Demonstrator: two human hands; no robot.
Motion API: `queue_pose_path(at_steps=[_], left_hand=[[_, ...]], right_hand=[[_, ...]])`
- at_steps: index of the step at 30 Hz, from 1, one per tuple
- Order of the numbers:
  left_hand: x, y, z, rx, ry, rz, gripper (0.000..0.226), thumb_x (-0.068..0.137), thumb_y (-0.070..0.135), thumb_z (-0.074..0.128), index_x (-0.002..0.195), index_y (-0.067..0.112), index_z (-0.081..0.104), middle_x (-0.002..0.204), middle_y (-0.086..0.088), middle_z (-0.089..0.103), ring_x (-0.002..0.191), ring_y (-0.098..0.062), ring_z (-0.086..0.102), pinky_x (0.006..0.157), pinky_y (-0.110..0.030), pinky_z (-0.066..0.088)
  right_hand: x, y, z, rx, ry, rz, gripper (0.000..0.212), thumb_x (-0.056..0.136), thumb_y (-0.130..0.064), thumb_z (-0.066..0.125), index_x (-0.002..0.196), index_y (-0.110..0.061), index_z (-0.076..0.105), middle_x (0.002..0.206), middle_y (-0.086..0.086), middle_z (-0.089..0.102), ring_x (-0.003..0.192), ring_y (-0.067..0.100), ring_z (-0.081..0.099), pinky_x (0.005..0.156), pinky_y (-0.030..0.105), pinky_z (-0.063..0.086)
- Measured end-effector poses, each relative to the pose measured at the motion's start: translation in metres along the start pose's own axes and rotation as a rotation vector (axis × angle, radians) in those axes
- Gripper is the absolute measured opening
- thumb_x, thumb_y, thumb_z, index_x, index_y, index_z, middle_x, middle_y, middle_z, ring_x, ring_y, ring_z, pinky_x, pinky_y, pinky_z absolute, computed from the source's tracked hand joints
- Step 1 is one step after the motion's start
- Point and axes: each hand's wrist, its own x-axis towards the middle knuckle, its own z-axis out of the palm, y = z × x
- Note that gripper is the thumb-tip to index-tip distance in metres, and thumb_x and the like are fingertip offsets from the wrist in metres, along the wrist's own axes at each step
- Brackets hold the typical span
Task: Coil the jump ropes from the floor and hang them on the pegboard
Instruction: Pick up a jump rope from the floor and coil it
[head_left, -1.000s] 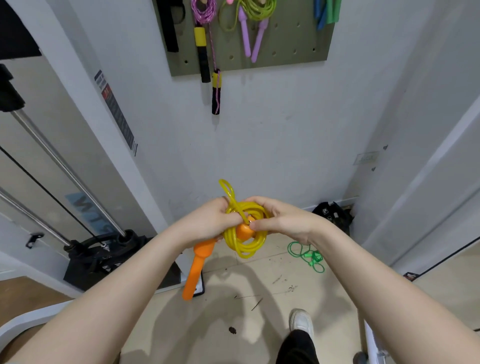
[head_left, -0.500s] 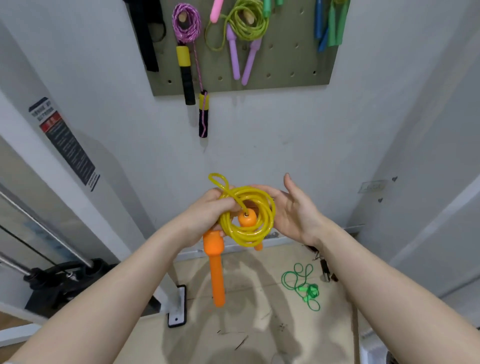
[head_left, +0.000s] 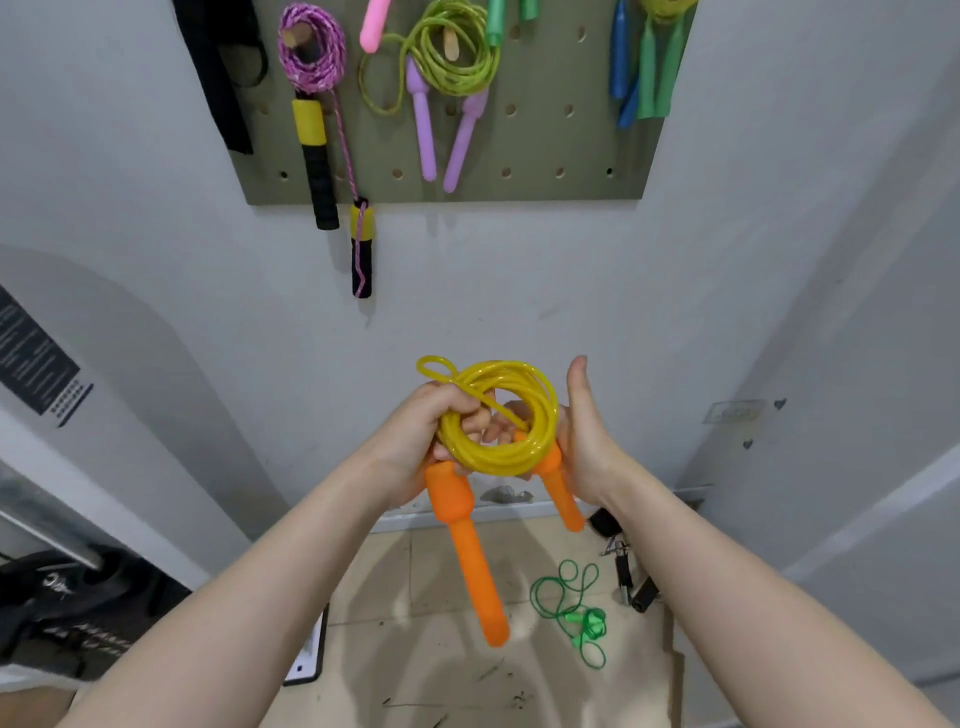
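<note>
Since the earlier picture, the second orange handle (head_left: 560, 486) has swung out from behind the coil and is now hanging at its lower right, and the right hand (head_left: 584, 441) has closed in against the coil's right side. The left hand (head_left: 431, 441) is gripping the yellow rope coil (head_left: 498, 421) on its left edge, fingers curled through the loops, with a small loop of rope sticking up above the knuckles. The longer orange handle (head_left: 467, 551) is hanging straight down below the coil. The right hand is standing edge-on with its thumb pointing up; its fingers are reaching behind the coil, and I cannot tell whether they are curling round the rope or only touching it. The coil is sitting well below the pegboard (head_left: 545, 156), which is carrying a purple rope (head_left: 311, 52), a lime green rope (head_left: 447, 57) and blue and green handles (head_left: 644, 73). A green rope (head_left: 576, 613) is lying on the floor (head_left: 415, 665), below and right of the coil.
</note>
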Motion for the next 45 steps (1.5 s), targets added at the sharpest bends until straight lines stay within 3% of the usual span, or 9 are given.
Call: queue_pose_path(at_steps=[5,10,14,17,20,23,32,35,45], left_hand=[[0.021,0.001,0.000,-0.278,-0.004,0.029,0.020,0.054,0.015,0.066,0.069,0.010,0.055,0.048,0.004,0.036,0.031,-0.003,0.023,0.033,-0.013,0.017],[0.034,0.001,0.033,-0.040,0.100,0.113,0.011,0.064,0.012,0.047,0.074,0.008,0.045,0.047,0.004,0.034,0.030,-0.005,0.025,0.032,-0.011,0.024],[0.044,0.005,0.041,0.307,0.340,0.178,0.011,0.083,0.006,0.052,0.074,0.013,0.054,0.050,0.000,0.051,0.037,-0.013,0.039,0.036,-0.018,0.033],[0.047,0.010,0.041,0.420,0.342,0.227,0.016,0.085,0.010,0.054,0.076,0.021,0.059,0.059,0.004,0.064,0.041,-0.013,0.046,0.041,-0.021,0.039],[0.050,0.019,0.039,0.633,0.350,0.301,0.015,0.080,0.012,0.054,0.075,0.027,0.054,0.053,0.023,0.059,0.052,0.004,0.054,0.051,-0.011,0.042],[0.058,0.025,0.038,0.687,0.353,0.259,0.021,0.081,0.005,0.051,0.073,0.024,0.050,0.046,0.018,0.052,0.046,0.003,0.048,0.052,-0.018,0.039],[0.079,0.061,0.038,0.644,0.209,0.207,0.018,0.091,0.009,0.050,0.077,0.021,0.048,0.052,0.012,0.046,0.046,-0.006,0.045,0.048,-0.023,0.040],[0.090,0.080,0.033,0.649,0.240,0.264,0.007,0.088,0.007,0.055,0.085,0.013,0.055,0.057,0.009,0.051,0.050,-0.006,0.050,0.051,-0.021,0.045],[0.139,0.171,0.013,0.564,0.331,0.570,0.021,0.084,0.009,0.066,0.105,0.011,0.062,0.086,-0.008,0.068,0.070,-0.010,0.064,0.069,-0.022,0.053]], right_hand=[[0.006,-0.003,-0.034,0.237,0.112,-0.076,0.067,0.071,-0.072,0.027,0.052,-0.011,0.045,0.042,0.002,0.038,0.034,0.011,0.031,0.035,0.017,0.023],[0.015,0.006,-0.043,0.342,0.377,0.004,0.040,0.092,-0.046,0.043,0.066,-0.017,0.050,0.049,-0.002,0.048,0.043,0.012,0.045,0.050,0.024,0.034],[0.016,-0.014,-0.032,0.290,0.086,-0.021,0.068,0.096,-0.053,0.020,0.084,-0.012,0.072,0.075,0.008,0.071,0.067,0.023,0.068,0.079,0.040,0.047],[0.017,-0.038,-0.033,0.081,0.052,-0.129,0.063,0.086,-0.063,0.037,0.115,-0.013,0.062,0.100,0.014,0.068,0.082,0.032,0.065,0.090,0.053,0.048],[0.018,-0.043,-0.038,-0.256,0.108,-0.269,0.035,0.083,-0.029,0.066,0.114,-0.021,0.052,0.103,0.005,0.065,0.086,0.016,0.066,0.079,0.033,0.055],[0.018,-0.046,-0.040,-0.543,0.173,-0.394,0.063,0.069,-0.029,0.078,0.122,-0.028,0.044,0.109,-0.005,0.061,0.100,0.008,0.061,0.086,0.026,0.051],[0.043,-0.093,-0.053,-0.981,0.308,-0.596,0.021,0.093,-0.014,0.049,0.113,-0.014,0.053,0.080,-0.005,0.062,0.065,0.001,0.057,0.066,0.021,0.046],[0.051,-0.116,-0.055,-0.869,0.239,-0.571,0.028,0.094,-0.004,0.041,0.114,-0.020,0.053,0.090,-0.007,0.063,0.075,-0.003,0.057,0.068,0.009,0.043],[0.083,-0.215,-0.058,0.045,-0.018,-0.316,0.042,0.075,0.000,0.038,0.106,-0.019,0.061,0.079,0.002,0.065,0.078,0.020,0.061,0.082,0.037,0.044]])
